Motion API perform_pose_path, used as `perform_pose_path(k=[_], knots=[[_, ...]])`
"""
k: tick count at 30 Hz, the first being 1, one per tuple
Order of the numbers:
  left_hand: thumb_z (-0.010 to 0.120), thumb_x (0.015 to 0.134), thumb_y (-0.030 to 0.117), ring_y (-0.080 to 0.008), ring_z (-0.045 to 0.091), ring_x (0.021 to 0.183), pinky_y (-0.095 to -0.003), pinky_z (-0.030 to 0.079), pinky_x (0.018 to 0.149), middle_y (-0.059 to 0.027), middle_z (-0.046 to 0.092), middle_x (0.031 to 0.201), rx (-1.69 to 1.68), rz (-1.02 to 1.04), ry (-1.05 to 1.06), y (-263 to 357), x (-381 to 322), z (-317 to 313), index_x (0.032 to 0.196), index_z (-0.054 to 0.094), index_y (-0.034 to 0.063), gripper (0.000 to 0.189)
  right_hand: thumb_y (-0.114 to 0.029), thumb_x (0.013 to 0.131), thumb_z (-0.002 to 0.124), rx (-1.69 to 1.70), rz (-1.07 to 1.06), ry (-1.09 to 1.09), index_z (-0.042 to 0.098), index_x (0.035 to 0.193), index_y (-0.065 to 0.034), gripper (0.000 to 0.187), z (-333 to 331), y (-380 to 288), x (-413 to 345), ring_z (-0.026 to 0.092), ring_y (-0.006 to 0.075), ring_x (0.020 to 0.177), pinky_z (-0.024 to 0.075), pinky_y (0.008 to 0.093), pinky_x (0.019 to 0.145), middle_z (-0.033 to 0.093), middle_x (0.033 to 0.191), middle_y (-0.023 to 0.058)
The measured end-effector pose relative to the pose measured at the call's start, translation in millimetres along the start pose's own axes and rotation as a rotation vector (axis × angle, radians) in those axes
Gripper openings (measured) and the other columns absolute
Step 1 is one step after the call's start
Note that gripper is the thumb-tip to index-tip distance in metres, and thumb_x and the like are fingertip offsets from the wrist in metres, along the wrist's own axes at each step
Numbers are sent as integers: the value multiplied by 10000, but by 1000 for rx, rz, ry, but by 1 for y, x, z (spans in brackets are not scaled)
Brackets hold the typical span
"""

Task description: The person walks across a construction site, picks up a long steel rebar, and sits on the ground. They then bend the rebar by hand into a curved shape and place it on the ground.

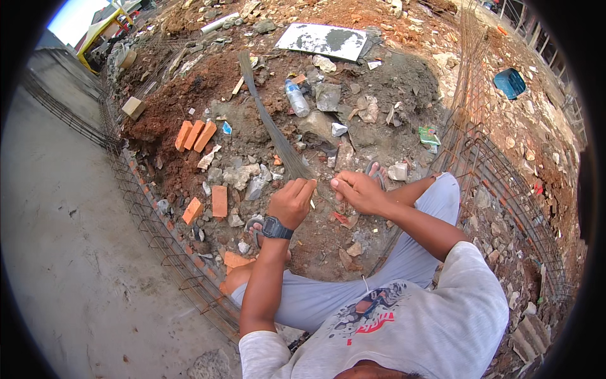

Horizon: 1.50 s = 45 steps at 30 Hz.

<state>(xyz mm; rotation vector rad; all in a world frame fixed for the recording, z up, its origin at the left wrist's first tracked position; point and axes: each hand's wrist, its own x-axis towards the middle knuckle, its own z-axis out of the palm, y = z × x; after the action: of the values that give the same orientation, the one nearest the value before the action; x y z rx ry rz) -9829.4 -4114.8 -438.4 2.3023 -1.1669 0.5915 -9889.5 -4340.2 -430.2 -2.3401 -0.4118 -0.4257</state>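
A long bundle of thin grey tie wire [272, 123] stretches over the rubble before me and fans out at its near end. My left hand [294, 195], with a dark digital watch at its wrist, is curled shut at that near end, on the fine strands. Just to its right, apart from it, my right hand [357, 190] has its thumb pressed to the curled index finger. Anything pinched there is too fine to make out. Both hands are above the ground between my bent knees.
Reinforcing-bar cages run along the left [142, 213] and right [502, 184]. Loose orange bricks [219, 201], broken concrete [241, 176] and a plastic bottle [297, 98] lie about. Farther off are a white board [322, 41] and a blue container [509, 84]. A concrete slab [80, 237] spans the left.
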Motion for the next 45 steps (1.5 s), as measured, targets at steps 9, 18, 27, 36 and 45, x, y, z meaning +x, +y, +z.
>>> perform_pose_path(k=[9, 18, 27, 36, 45], knots=[[692, 860, 69, -206, 636, 771, -343, 540, 628, -32, 595, 855, -29, 29, 11, -7, 1, 0, 1034, 694, 97, 176, -305, 1042, 608, 443, 213, -198, 579, 759, -53, 380, 6, 21, 5, 547, 197, 516, 411, 313, 463, 542, 605, 34], [757, 844, 73, -252, 677, 755, -372, 557, 611, -43, 648, 870, -76, -26, -35, -7, -6, 2, 1032, 706, 111, 199, -314, 1014, 650, 61, -12, -6, 685, 900, -18, 319, 5, 8, -4, 609, 239, 623, 462, 334, 548, 587, 663, 79], [708, 879, 99, -238, 656, 771, -369, 550, 622, -49, 603, 854, -65, -25, -56, -5, -3, 1, 991, 686, 104, 115, -267, 993, 673, 790, 679, -242, 635, 857, -40, 268, 4, 22, -8, 609, 265, 583, 472, 332, 541, 562, 609, 92], [744, 867, 96, -260, 666, 743, -380, 556, 612, -50, 630, 854, -83, -38, -26, -7, -9, 2, 1007, 707, 115, 146, -232, 988, 681, -53, -58, 5, 681, 968, -47, 186, 3, 3, -18, 638, 268, 663, 480, 375, 577, 586, 696, 95], [661, 906, 114, -243, 651, 793, -382, 547, 635, -46, 584, 855, -56, -51, -95, -10, -8, 2, 985, 667, 114, 79, -294, 1028, 637, 179, 247, -131, 605, 920, -36, 281, 18, 28, -19, 662, 215, 589, 513, 368, 550, 566, 649, 48]])
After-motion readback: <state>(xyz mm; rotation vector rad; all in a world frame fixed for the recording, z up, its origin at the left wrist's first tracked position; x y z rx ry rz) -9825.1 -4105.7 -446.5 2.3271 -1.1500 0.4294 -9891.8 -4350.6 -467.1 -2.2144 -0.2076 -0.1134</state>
